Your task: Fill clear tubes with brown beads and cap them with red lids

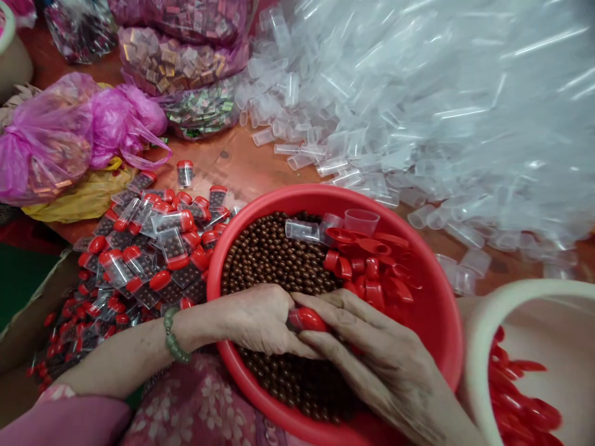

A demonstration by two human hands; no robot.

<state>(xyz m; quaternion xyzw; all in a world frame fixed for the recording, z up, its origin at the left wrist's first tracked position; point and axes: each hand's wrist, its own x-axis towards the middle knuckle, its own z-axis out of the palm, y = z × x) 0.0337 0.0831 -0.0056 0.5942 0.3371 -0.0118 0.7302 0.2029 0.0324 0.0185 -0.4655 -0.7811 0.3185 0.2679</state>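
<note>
Over a red basin (334,192) my two hands meet around one small clear container with a red cap (310,319). My left hand (263,316) wraps round its body, so most of the container is hidden. The fingers of my right hand (372,344) press at the capped end. Below them lie many glossy brown balls (274,254), which look like chocolate beads. Loose red caps (372,272) rest in the basin's right part, beside an empty clear tube (302,230) lying on the beads.
Filled red-capped containers (171,248) are heaped at the left. A huge pile of clear empty tubes (418,111) covers the back right. At the lower right stands a cream bucket (478,328) holding red caps. Pink plastic bags (125,121) sit at the back left.
</note>
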